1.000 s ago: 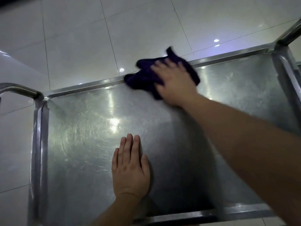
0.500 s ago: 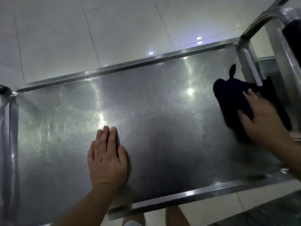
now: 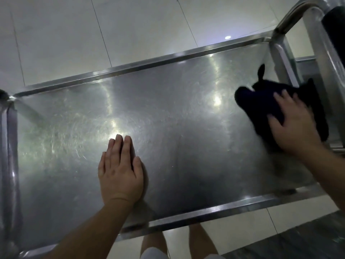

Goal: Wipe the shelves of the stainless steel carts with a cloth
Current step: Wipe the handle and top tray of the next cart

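Observation:
The top shelf of a stainless steel cart (image 3: 186,113) fills the view, scratched and shiny with light glare. A dark cloth (image 3: 261,103) lies bunched at the shelf's right end, against the side rail. My right hand (image 3: 293,126) presses flat on the cloth with fingers spread. My left hand (image 3: 120,171) rests flat on the bare shelf near the front edge, fingers together and straight, holding nothing.
A raised rim (image 3: 149,65) runs round the shelf. A curved handle bar (image 3: 295,15) rises at the right end, with a second steel cart (image 3: 332,53) beside it. Pale floor tiles (image 3: 74,34) lie beyond, and my legs (image 3: 155,242) show under the front edge.
My right hand has swept the cloth from the far rim at the middle across to the shelf's right end, then barely shifted. My left hand has stayed flat on the shelf.

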`<act>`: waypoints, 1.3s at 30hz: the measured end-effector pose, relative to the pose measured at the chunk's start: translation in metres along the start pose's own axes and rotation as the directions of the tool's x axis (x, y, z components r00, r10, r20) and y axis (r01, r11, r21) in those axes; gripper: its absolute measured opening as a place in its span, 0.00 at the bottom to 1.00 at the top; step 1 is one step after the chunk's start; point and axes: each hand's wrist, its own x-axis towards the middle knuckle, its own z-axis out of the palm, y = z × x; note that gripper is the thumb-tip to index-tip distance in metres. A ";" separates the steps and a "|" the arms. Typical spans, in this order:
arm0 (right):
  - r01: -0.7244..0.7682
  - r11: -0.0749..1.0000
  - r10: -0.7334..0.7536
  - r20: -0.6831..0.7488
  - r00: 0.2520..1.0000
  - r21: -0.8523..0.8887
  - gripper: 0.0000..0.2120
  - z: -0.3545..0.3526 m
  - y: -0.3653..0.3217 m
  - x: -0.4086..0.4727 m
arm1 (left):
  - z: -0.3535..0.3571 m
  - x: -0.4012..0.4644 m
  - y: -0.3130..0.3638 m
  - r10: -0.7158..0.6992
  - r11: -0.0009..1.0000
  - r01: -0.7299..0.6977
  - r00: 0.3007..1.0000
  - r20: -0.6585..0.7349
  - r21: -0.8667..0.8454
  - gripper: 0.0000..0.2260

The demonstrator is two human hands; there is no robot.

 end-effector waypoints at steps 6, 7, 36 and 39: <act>0.022 1.000 -0.022 -0.027 0.999 -0.008 0.35 0.014 -0.070 0.089 | -0.001 0.000 0.001 0.001 1.000 -0.001 1.000 -0.008 -0.007 0.28; 0.040 0.999 -0.039 -0.020 0.999 0.005 0.34 0.015 -0.077 0.085 | -0.001 0.000 0.000 0.000 1.000 0.000 1.000 -0.009 -0.011 0.28; 0.222 0.974 -0.219 0.057 0.974 -0.037 0.32 0.056 -0.206 0.079 | -0.003 -0.002 0.001 -0.005 1.000 0.005 1.000 0.001 -0.003 0.28; 0.335 0.942 -0.329 0.150 0.932 -0.018 0.32 0.064 -0.193 -0.016 | -0.004 -0.003 0.002 -0.013 1.000 0.013 1.000 0.008 -0.020 0.28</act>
